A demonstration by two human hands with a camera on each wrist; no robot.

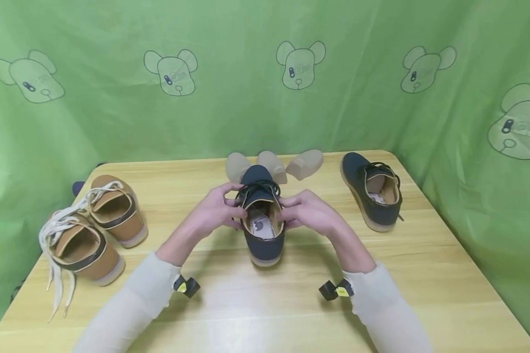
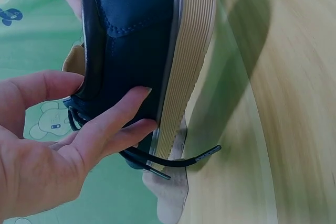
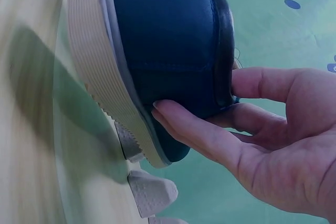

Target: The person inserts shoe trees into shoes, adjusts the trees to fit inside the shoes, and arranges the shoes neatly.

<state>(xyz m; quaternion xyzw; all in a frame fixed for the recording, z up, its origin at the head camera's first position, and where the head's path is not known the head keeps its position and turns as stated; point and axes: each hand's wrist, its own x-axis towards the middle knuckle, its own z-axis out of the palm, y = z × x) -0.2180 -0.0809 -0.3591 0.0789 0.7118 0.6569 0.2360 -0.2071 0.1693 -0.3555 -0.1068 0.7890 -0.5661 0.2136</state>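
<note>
A navy shoe point(image 1: 266, 249) with black laces and a ribbed tan sole points away from me at the middle of the table. My left hand point(image 1: 216, 210) grips its left side, thumb at the collar and fingers along the outer wall, as the left wrist view shows. From the other side my right hand point(image 1: 312, 214) holds it the same way, with the thumb point(image 3: 262, 83) at the black collar edge. Inside the shoe lies a pale printed insole point(image 1: 262, 227). Two lace ends point(image 2: 195, 160) hang down beside the sole. A shadow lies on the wood beside the shoe in both wrist views.
Three beige toe-shaped inserts point(image 1: 306, 163) lie at the back edge, beyond the held shoe's toe. Its navy mate point(image 1: 383, 214) stands at the right. Two brown shoes point(image 1: 122, 215) with loose white laces point(image 1: 61, 229) stand at the left. A green curtain point(image 1: 238, 113) surrounds the table point(image 1: 256, 314).
</note>
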